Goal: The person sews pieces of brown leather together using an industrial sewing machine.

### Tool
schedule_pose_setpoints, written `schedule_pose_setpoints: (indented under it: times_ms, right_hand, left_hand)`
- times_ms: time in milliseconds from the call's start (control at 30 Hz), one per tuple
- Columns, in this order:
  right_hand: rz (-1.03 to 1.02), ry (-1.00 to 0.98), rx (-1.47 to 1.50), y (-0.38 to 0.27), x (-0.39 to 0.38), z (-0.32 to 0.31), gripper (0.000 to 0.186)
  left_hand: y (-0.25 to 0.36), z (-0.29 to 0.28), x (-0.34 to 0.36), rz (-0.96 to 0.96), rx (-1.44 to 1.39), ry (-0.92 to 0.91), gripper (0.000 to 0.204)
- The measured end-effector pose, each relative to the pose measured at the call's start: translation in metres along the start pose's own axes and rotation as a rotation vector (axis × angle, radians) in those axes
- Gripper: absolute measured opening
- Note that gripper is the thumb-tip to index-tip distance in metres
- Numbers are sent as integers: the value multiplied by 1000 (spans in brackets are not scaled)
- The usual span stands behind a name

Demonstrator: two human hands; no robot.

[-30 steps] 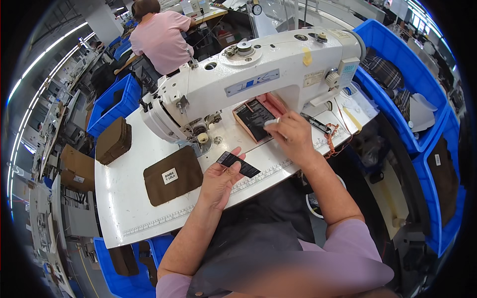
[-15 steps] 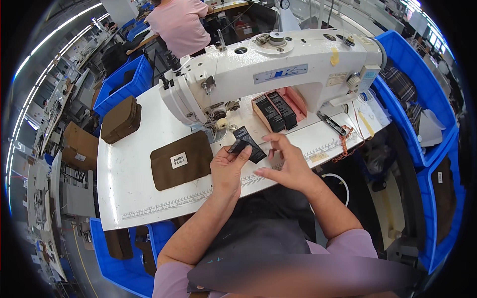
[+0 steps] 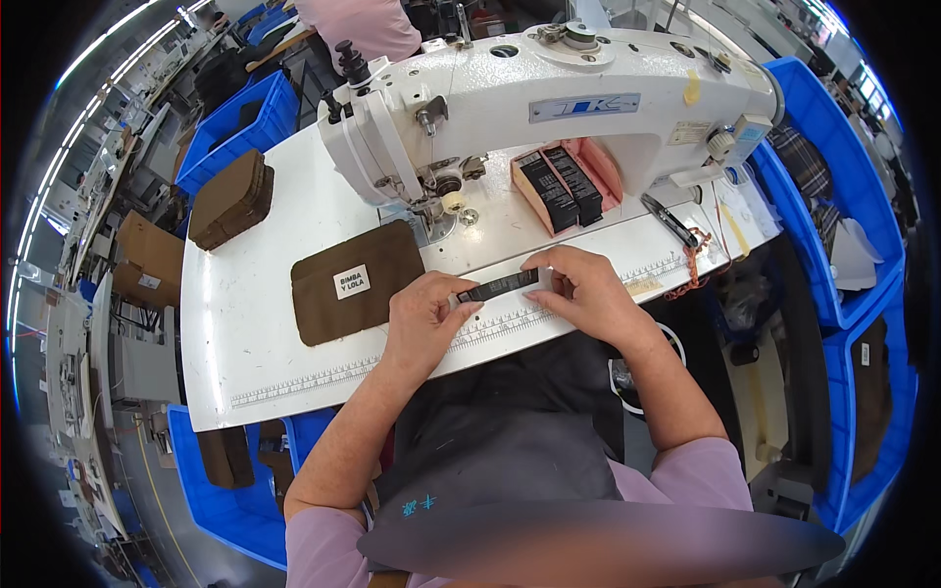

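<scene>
My left hand (image 3: 424, 318) pinches the left end of a narrow black printed label (image 3: 497, 286), while my right hand (image 3: 583, 294) grips its right end, above the table's front ruler strip. Just left of my hands lies a brown rounded fabric piece (image 3: 319, 304) bearing a white printed patch (image 3: 351, 280). Beyond the label are the needle and presser area (image 3: 451, 201) of a white sewing machine (image 3: 627, 69). Under the machine's arm sits a pink open box (image 3: 606, 181) holding stacks of black labels (image 3: 549, 191).
A stack of brown fabric pieces (image 3: 225, 201) lies at the table's (image 3: 225, 343) back left. Thread snips (image 3: 668, 220) and orange cord (image 3: 698, 255) lie at right. Blue bins (image 3: 833, 250) flank the table, with a cardboard box (image 3: 147, 260) at left. A person in pink (image 3: 358, 24) is beyond the machine.
My right hand has come from the pink box to the label and closed on its right end. The label has turned to lie stretched horizontally between both hands. The view has shifted slightly.
</scene>
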State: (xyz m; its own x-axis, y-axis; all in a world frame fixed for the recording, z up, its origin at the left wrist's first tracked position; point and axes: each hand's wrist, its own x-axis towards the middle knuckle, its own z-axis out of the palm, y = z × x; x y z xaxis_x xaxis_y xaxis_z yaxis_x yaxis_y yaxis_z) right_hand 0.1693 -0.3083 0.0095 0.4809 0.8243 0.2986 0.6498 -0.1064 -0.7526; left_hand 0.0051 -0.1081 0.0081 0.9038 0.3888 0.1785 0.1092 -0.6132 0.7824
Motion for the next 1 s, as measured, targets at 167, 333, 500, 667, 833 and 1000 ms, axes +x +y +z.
schedule_pose_setpoints:
  times_ms: [167, 333, 500, 667, 833, 1000]
  right_hand:
    - [-31, -10, 81, -4, 4, 6, 22]
    - [27, -6, 54, -6, 2, 3, 19]
    - [50, -52, 105, -13, 5, 5, 17]
    - [59, -65, 130, -9, 6, 9, 16]
    - [39, -69, 116, -11, 8, 10, 15]
    - [45, -85, 105, -10, 9, 12, 15]
  left_hand:
    - [-2, 11, 2, 194, -56, 43, 16]
    - [-9, 9, -1, 237, 49, 39, 12]
    - [1, 2, 0, 245, 134, 45, 12]
    - [-1, 4, 3, 254, 130, 70, 11]
    - [-11, 6, 7, 215, -13, 38, 12]
    - [2, -1, 4, 324, 231, 106, 14]
